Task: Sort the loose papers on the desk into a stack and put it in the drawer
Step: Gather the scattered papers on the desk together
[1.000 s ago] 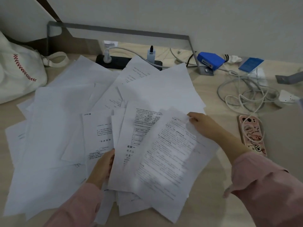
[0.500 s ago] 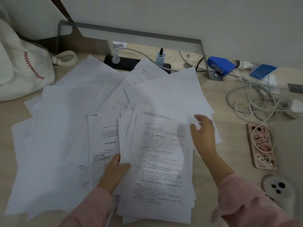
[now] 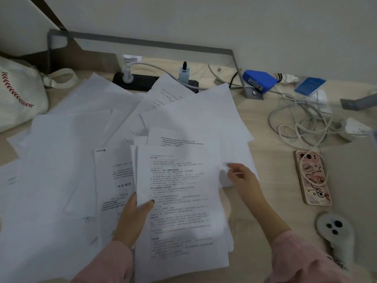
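- Many loose papers (image 3: 67, 160) fanned across the left and middle of the desk (image 3: 271, 211), overlapping at all angles and reaching back to the power strip (image 3: 140, 81) at the rear edge.
- Partly squared stack (image 3: 183, 217) near the middle of the front edge, lying on top of the spread.
- Left hand (image 3: 132, 219) pinching the stack's left edge, thumb on top, fingers hidden beneath.
- Right hand (image 3: 242, 178) at the stack's right edge, fingers loosely bent against a sheet corner; too blurred to tell whether pinching or only touching.
- Likely handling: light, thin, floppy; slippery sheet on sheet, prone to fanning out or sagging if lifted by one corner; easily creased.
- Best taken by both long edges, thumbs above and fingers below, then tapped upright on the desk to even the edges.
- Better to slide stray sheets flat toward the stack than to pluck them singly.
- Care needed near the phone (image 3: 312, 178) and cables (image 3: 302, 123) on the right side.
- Drawer nowhere in view.
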Demonstrator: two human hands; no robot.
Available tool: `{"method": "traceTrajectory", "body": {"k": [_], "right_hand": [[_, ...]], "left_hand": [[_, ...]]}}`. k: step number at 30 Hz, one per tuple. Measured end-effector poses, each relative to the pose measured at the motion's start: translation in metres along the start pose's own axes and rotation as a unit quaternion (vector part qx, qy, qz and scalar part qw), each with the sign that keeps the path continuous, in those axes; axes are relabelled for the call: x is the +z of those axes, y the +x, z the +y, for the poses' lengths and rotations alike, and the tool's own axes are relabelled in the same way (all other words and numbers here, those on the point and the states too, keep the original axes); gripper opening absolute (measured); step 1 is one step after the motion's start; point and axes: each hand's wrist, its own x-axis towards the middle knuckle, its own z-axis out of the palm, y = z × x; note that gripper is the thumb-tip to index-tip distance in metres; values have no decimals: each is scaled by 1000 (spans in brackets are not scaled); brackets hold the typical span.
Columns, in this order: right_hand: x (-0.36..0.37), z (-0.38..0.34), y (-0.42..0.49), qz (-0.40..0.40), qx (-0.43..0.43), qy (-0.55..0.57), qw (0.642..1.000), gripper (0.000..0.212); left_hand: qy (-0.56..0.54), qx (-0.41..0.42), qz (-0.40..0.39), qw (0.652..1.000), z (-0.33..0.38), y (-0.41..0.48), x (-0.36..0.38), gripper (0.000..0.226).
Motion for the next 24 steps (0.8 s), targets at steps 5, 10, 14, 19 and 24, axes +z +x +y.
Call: {"method": "traceTrajectory", "body": {"k": [5,10,14,19,24], "right_hand": [[-27,-4,56,135,29,-24,990,53],[-33,-14,86,105,96,68,988,70],[-29,-11,93,59,136,136,980,51],[-21,-12,84,21,103,148,983,13],[-18,-20,80,28,53,158,986,16]], "left_hand": [[4,7,38,999,0,2,-19,22],[22,2,46,999,-2,6,-27,22],[32,-9,44,998,-1,10,-27,23],[32,-22,40,998,-2,11,-29,20],[34,-25,37,998,0,11,-30,19]]}}
